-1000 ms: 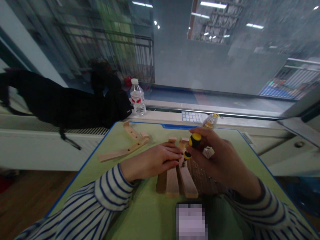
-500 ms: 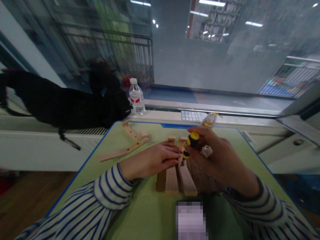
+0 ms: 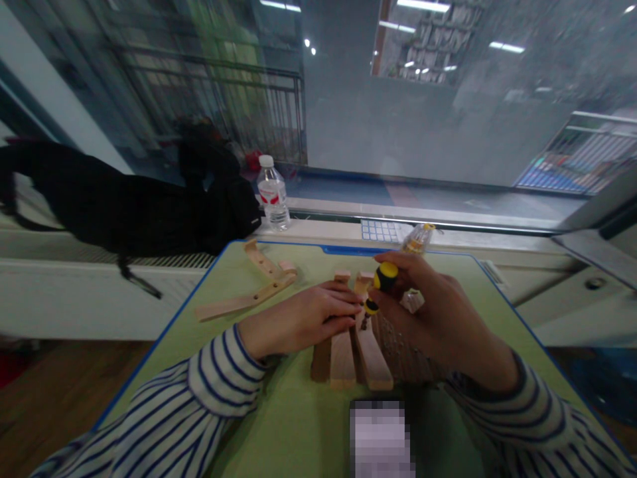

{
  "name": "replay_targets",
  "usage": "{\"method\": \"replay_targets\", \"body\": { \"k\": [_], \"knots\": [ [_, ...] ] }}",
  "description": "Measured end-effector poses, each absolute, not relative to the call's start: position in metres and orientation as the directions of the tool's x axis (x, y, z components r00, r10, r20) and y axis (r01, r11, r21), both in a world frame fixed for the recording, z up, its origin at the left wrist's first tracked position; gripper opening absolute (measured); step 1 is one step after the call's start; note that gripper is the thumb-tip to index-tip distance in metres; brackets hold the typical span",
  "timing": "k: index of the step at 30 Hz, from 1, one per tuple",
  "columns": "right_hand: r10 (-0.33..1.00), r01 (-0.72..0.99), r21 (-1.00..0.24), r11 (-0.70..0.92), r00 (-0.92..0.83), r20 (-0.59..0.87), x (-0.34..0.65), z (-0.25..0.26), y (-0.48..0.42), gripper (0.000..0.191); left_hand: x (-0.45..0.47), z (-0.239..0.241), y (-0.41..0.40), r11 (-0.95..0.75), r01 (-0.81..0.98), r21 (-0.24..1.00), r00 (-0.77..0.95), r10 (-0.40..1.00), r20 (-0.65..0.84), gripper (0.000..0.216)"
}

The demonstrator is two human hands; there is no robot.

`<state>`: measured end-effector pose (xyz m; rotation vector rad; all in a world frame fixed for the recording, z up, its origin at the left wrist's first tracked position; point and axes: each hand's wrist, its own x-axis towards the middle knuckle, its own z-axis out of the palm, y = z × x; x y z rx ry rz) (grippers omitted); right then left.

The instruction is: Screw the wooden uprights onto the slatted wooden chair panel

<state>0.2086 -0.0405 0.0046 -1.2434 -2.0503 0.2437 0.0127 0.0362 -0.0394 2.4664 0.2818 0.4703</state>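
Observation:
My right hand (image 3: 428,305) is closed around a yellow-and-black screwdriver (image 3: 386,277). The tool's lower end meets a pale wooden piece (image 3: 374,362) near a dark spot, though the tip itself is too small to make out. Beside that piece lies a second wooden piece (image 3: 342,362), roughly parallel. Across both, my left hand (image 3: 323,312) rests from the left with its fingers stretched out, fingertips close to the screwdriver; its thumb is hidden. Under the two pieces is a brown slatted wooden board (image 3: 403,352), partly covered by my right hand.
Two joined wooden pieces with holes (image 3: 253,295) lie on the green table (image 3: 279,425) at left. A phone with a blurred screen (image 3: 381,438) is at the front. On the sill stand a water bottle (image 3: 273,196) and a clear plastic bag (image 3: 418,239), with a black bag (image 3: 149,209) further left.

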Motion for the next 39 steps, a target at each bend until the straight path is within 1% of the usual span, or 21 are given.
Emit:
{"method": "replay_targets", "body": {
  "k": [9,20,28,39],
  "knots": [
    [0.815,0.692,-0.478,0.541,-0.290,0.503,0.2078,0.0056,-0.0406,0.037,0.0123,-0.0407,0.0368,-0.798,0.110,0.592,0.918,0.309,0.247,0.022],
    [0.806,0.695,-0.465,0.548,-0.292,0.514,0.2082,0.0056,-0.0404,0.037,0.0126,-0.0403,0.0367,-0.791,0.093,0.605,0.913,0.310,0.265,0.021],
    [0.810,0.699,-0.464,0.544,-0.294,0.507,0.2083,0.0059,-0.0411,0.036,0.0123,-0.0402,0.0367,-0.811,0.132,0.569,0.919,0.316,0.237,0.022],
    [0.802,0.712,-0.444,0.543,-0.285,0.524,0.2081,0.0069,-0.0407,0.036,0.0128,-0.0386,0.0359,-0.807,0.108,0.580,0.918,0.305,0.253,0.021]
  ]
}}
